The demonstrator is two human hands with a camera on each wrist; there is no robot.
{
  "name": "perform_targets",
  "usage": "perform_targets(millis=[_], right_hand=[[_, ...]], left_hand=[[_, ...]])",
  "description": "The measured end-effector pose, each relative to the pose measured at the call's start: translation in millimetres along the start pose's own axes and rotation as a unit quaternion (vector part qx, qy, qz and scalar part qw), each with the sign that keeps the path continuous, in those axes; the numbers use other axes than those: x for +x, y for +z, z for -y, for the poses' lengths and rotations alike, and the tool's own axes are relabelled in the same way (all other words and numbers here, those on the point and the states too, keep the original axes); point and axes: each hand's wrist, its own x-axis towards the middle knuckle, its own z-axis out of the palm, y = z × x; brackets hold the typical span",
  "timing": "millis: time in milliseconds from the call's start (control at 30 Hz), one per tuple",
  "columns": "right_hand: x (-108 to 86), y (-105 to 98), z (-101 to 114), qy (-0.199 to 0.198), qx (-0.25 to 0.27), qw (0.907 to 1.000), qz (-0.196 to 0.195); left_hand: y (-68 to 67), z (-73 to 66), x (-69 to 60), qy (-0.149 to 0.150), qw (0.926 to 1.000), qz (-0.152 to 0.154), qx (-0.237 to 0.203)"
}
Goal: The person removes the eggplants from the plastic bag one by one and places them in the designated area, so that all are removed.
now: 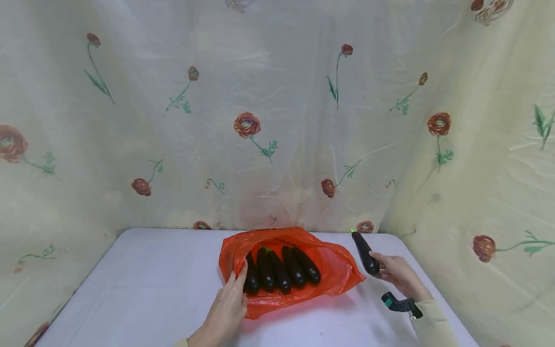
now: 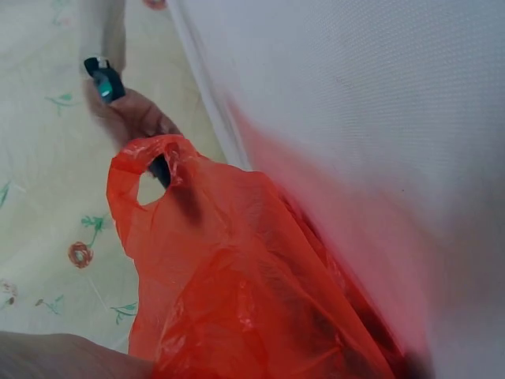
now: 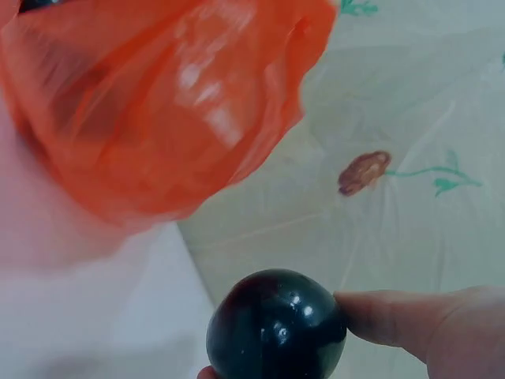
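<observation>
The eggplant (image 1: 364, 253), probably firm, slick and light, is best grasped round its thick end, where it is pinched by the right hand (image 1: 400, 273) beside the plastic bag (image 1: 270, 307), whose rim is gripped by the left hand (image 1: 227, 302).

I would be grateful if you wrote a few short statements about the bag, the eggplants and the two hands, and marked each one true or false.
1. The right hand holds an eggplant outside the bag. True.
2. The bag is blue. False: it is orange-red.
3. The left hand grips the edge of the bag. True.
4. The left wrist wears a dark band. False: the dark wristband is on the right one.
5. Several eggplants lie side by side in the open bag. True.
6. The held eggplant points its green stem toward the person. False: the stem points away.
</observation>
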Motion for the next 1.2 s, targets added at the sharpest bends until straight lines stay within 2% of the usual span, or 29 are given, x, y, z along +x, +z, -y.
perform_targets(millis=[200, 367, 633, 800, 1000, 1200], right_hand=[[4.1, -0.8, -10.3, 0.01, -0.026, 0.9996, -0.01], [10.4, -1.2, -17.2, 0.013, -0.028, 0.9993, -0.02], [14.1, 0.2, -25.8, 0.027, -0.036, 0.9986, -0.029], [15.8, 2.9, -28.5, 0.023, -0.059, 0.9973, -0.037], [16.8, 6.8, -32.2, 0.044, -0.081, 0.9945, -0.05], [18.5, 8.4, -35.7, 0.055, -0.09, 0.9932, -0.049]], left_hand=[[1.2, -0.6, 0.3, -0.003, 1.0, 0.0, 0.002], [1.2, -0.2, 0.5, -0.006, 1.0, 0.001, 0.001], [1.5, 0.8, 0.7, 0.006, 1.0, 0.0, 0.001], [0.9, 0.7, 1.5, -0.002, 1.0, 0.007, -0.005], [1.1, -0.3, 1.0, -0.014, 0.9997, 0.015, -0.011], [0.4, -0.1, 1.1, -0.011, 0.9998, 0.015, -0.008]])
